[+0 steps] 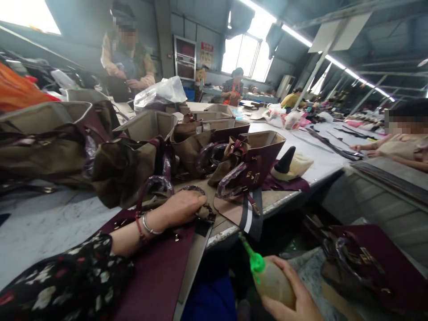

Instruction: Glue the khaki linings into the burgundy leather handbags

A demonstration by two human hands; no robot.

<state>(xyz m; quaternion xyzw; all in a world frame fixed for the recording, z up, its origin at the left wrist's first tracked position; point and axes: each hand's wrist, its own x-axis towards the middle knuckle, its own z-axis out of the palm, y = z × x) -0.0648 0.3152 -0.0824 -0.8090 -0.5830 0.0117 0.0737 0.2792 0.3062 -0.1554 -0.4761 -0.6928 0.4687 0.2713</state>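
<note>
In my right hand (294, 290) is a squeeze bottle (276, 285) of yellowish stuff, its green nozzle pointing up and to the left. My left hand (187, 205) is closed on the edge of a maroon handbag (160, 272) that lies flat on the table in front of me. The fingertips are partly hidden behind the hand and the bag's dark trim. Just beyond stands another maroon and olive handbag (264, 156), upright, with plastic-wrapped handles. A pale container with a black cone-shaped piece (284, 162) sits beside it on maroon scraps.
More open-topped handbags (130, 165) crowd the left of the white table (40, 232). Below the table's edge at right lies a maroon bag (377, 263). A co-worker (401, 138) sits at the right; another person (129, 62) stands across the table.
</note>
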